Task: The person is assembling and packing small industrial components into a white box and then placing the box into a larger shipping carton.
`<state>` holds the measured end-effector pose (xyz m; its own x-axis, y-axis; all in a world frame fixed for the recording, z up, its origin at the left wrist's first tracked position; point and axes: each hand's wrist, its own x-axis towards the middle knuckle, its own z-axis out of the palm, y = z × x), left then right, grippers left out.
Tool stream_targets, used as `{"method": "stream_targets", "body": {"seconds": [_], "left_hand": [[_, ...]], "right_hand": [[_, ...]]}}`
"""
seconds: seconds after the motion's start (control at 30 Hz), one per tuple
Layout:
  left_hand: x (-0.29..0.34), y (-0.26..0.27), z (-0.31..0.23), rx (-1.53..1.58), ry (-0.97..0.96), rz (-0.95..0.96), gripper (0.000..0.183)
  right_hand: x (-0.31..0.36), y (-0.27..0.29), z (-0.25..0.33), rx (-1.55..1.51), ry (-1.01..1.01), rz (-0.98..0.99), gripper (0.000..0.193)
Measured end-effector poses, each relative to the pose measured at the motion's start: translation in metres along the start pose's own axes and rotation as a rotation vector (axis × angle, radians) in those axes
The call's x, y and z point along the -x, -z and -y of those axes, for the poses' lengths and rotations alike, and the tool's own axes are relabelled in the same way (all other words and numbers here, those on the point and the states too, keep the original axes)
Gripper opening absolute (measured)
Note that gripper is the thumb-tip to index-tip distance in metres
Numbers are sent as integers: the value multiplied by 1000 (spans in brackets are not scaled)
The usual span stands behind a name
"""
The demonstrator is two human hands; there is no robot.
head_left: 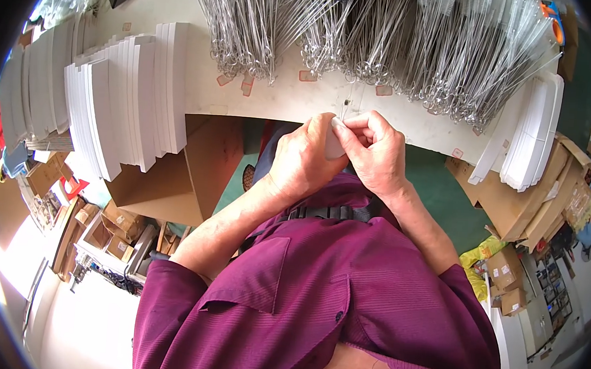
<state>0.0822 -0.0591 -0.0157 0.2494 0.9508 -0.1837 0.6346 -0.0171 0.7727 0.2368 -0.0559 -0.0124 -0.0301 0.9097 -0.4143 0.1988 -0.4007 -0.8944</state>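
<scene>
My left hand (306, 156) is closed around a small white piece (335, 143), in front of my body at the table's near edge. Most of that piece is hidden by the fingers, so its full shape cannot be told. My right hand (378, 155) pinches at its upper end with thumb and forefinger, the two hands touching. A thin wire-like end (344, 108) shows just beyond the fingertips. Farther off lie bundles of twisted-wire brushes (374, 46), their looped ends toward me.
Rows of slim white boxes (120, 97) stand at the left, with more white boxes (532, 136) at the right. An open cardboard carton (166, 179) sits below the table (274, 101). Scissors with orange handles (553, 23) lie far right. Flattened cardboard (521, 193) leans at the right.
</scene>
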Motion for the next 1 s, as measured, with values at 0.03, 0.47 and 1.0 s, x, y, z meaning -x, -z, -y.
{"method": "stream_targets", "body": {"seconds": [0.03,0.47,1.0], "left_hand": [[-1,1,-1,-5,-41,-15,46],[1,2,-3,-17,56,53,54],[2,3,8,-3,11,38,57]], "right_hand": [[0,1,-2,-55,-29,-1,15],[-4,10,-4,-172,-208,65,18],[5,9,9,185,14,67,12]]}}
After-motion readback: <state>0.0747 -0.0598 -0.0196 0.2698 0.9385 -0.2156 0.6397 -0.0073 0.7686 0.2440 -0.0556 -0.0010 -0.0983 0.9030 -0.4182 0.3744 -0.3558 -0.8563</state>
